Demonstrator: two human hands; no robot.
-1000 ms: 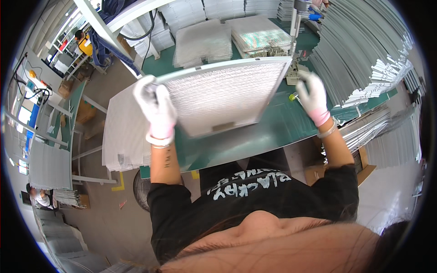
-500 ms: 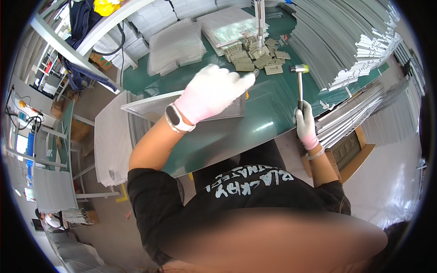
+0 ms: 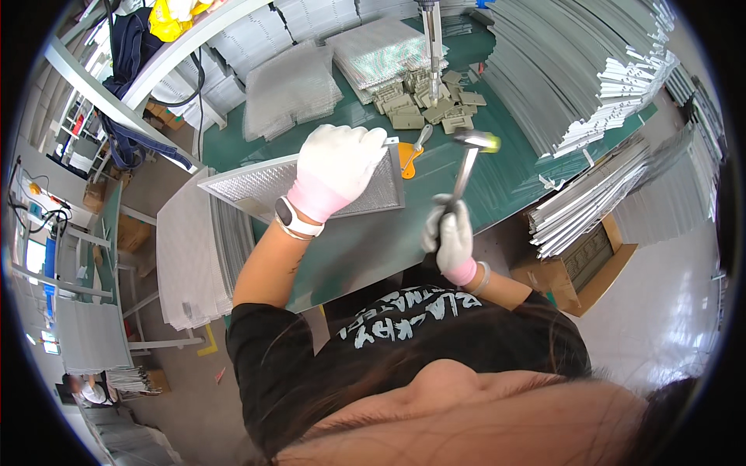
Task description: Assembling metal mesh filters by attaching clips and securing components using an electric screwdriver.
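My left hand (image 3: 338, 172), in a white glove with a pink cuff, is closed over the upper rail of a metal-framed mesh panel (image 3: 381, 186). Its fingers hide part of the rail, and a pale end sticks out beside them. In my gloved right hand (image 3: 452, 239), a hammer (image 3: 466, 171) is gripped by its dark handle. The hammer's head, with a yellow-green tip, is raised above the table, right of the panel. An orange piece (image 3: 410, 161) with a grey-handled tool (image 3: 423, 138) lies just beyond the panel's right end.
Small khaki plates (image 3: 408, 109) are heaped around a metal post (image 3: 434, 54). Stacked mesh sheets (image 3: 291, 89) lie at the back of the green table (image 3: 350, 260). Long grey strips (image 3: 552, 70) are piled high at right. An open carton (image 3: 598, 268) stands beside the table.
My left hand has moved left and down from beside the grey-handled tool onto the panel. My right hand has brought the hammer leftward, toward the panel, and tilted it.
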